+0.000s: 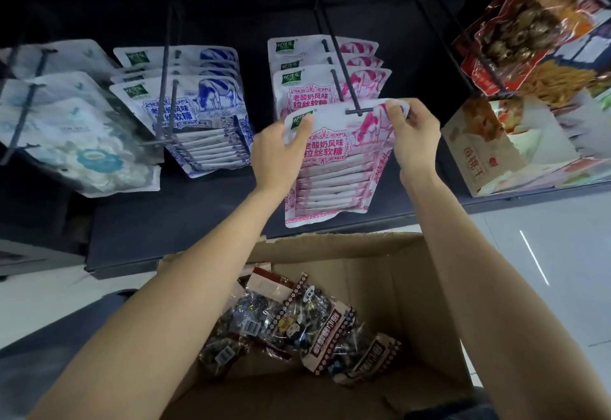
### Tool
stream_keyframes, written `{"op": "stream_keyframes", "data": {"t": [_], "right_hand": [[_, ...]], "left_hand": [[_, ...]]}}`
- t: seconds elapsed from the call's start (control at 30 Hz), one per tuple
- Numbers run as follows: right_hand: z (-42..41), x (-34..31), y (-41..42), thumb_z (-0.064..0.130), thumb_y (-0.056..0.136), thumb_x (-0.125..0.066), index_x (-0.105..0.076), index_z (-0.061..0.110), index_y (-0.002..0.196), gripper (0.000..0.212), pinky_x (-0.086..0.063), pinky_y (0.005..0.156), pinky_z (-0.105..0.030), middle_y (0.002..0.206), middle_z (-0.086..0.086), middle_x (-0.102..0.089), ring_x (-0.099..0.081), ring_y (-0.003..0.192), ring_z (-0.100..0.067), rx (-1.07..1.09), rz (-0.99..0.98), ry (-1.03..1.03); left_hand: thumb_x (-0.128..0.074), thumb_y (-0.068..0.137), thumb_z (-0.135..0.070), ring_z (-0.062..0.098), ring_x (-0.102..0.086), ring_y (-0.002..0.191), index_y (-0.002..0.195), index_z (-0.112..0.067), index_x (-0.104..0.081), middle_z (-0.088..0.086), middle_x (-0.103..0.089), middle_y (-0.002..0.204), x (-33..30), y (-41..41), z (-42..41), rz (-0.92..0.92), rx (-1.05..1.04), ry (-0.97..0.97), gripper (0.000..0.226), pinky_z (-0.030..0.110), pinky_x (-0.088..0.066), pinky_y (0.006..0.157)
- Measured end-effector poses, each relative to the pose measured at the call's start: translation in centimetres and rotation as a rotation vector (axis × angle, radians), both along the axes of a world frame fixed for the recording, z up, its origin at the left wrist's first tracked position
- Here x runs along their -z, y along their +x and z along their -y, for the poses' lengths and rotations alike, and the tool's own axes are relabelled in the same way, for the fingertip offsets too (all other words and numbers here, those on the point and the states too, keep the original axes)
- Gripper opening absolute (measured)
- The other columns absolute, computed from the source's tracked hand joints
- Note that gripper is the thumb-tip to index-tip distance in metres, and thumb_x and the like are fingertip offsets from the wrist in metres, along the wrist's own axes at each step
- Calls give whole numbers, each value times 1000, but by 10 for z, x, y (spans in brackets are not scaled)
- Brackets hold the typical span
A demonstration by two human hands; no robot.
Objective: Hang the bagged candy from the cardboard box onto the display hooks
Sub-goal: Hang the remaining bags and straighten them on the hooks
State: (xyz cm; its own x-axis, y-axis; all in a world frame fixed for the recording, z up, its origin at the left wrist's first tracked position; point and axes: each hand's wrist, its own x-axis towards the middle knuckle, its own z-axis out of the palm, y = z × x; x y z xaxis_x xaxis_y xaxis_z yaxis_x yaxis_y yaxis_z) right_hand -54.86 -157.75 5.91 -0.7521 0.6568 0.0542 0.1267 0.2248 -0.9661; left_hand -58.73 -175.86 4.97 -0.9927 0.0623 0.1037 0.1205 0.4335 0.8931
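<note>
Our pink-and-white candy bag (334, 161) hung at the hook's (340, 66) tip; left hand (281, 145) and right hand (411, 135) pinched its top corners.

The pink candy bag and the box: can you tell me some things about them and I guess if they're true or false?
1. Both hands hold the pink bag by its top corners. True: the left hand grips one corner, the right hand the other.
2. The pink bag's hole is at the tip of a hook. True.
3. The cardboard box has no bags in it. False: dark candy bags lie inside.
4. The blue bags hang to the right of the pink ones. False: they hang to the left.
</note>
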Motion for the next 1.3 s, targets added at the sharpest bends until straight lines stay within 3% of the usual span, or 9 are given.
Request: {"op": "stream_keyframes", "data": {"t": [0.13, 0.27, 0.4, 0.47, 0.63, 0.87, 0.97, 1.07, 1.3], "right_hand": [[-2, 2, -5, 25, 92, -55, -61, 31, 78, 17, -51, 72, -22, 79, 14, -65, -63, 79, -5, -17, 51, 57], [-8, 0, -24, 29, 90, -57, -71, 20, 88, 16, -50, 72, -21, 87, 9, -68, -61, 79, -5, 13, 125, 165], [-13, -7, -45, 39, 86, -63, -74, 20, 89, 22, -50, 71, -26, 86, 1, -67, -61, 80, -12, 61, 168, 254], [-13, -11, -56, 34, 88, -63, -72, 15, 91, 20, -53, 70, -26, 74, 5, -64, -62, 72, -13, 56, 175, 188], [-6, -5, -49, 18, 89, -65, -58, 17, 106, 19, -57, 82, -27, 93, -1, -66, -70, 82, -9, 81, 8, -245], [45, 45, 59, 14, 92, -56, -56, 21, 107, 17, -50, 75, -18, 87, 12, -62, -58, 75, 2, 90, 89, -36], [71, 71, 107, 12, 93, -57, -58, 15, 107, 14, -46, 76, -13, 86, 15, -60, -58, 80, 1, -71, 213, 143], [93, 105, 138, 10, 89, -61, -61, 12, 106, 17, -51, 84, -34, 94, 3, -65, -60, 91, -16, -362, 371, 405], [161, 179, 143, 30, 89, -62, -33, 23, 143, 62, -32, 108, -47, 143, -6, -39, -34, 133, -31, -1053, 873, 783]], "left_hand": [[-51, 93, -46, 15, -54, 61, 93, -14, -71, 8, -63, 67, -1, -6, 2, -14, 28, -78, 38, 29, -39, 57], [-53, 92, -48, 13, -43, 53, 67, -15, -56, -7, -42, 55, -4, -28, -3, 63, -47, -152, 41, 27, -28, 52], [-60, 87, -48, 16, -60, 87, 89, -21, -71, -3, -63, 97, -12, -58, -4, -122, -127, -289, 29, 25, -38, 62], [-63, 87, -42, 13, -59, 95, 103, -26, -72, -5, -63, 108, -17, -73, -4, -204, -136, -353, 24, 23, -40, 64], [-64, 87, -28, 4, -56, 77, 99, -23, -61, -10, -61, 100, -20, -73, -2, -254, -182, -275, 14, 16, -37, 58], [-51, 89, -30, 7, -57, 81, 107, -17, -59, -8, -61, 98, 17, 11, 74, -382, 190, -349, 23, 24, -44, 63], [-50, 91, -27, 9, -55, 91, 106, -18, -64, -7, -65, 98, 45, 47, 131, -361, 352, -517, 22, 26, -46, 71], [-53, 90, -24, 22, -54, 103, 108, -19, -70, -1, -67, 109, 79, 71, 189, -241, 443, -746, 25, 38, -47, 84], [-51, 94, -28, 24, -37, 132, 144, -22, -39, 0, -44, 145, 108, 91, 249, 122, 363, -1089, 52, 44, -25, 110]]}}
